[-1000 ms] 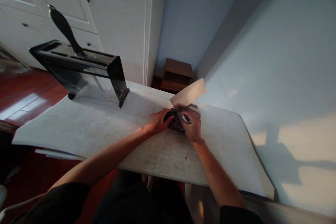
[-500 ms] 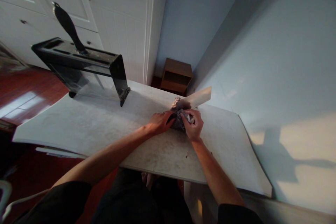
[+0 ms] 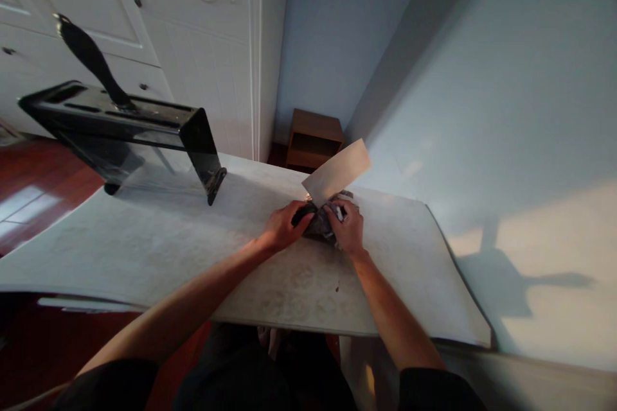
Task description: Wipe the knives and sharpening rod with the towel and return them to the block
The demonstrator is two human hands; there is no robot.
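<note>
A cleaver with a broad, pale blade points up and to the right over the table. My left hand is closed on its dark handle, which shows between thumb and fingers. A bunched grey cloth covers the lower part of the cleaver where blade and handle meet. Pinching that cloth from the right is my right hand, thumb pressed on it. The cloth's folds hide part of the blade and the right fingertips.
A black knife block with clear panels stands at the table's left, one black-handled tool upright in it. The pale table meets a wall on the right. Beyond it are a white cabinet and a small brown box-shaped unit.
The cleaver's blade has turned to show its broad side and tilts more upward. Both hands stay together on cleaver and cloth. The view has shifted slightly, moving the knife block left.
</note>
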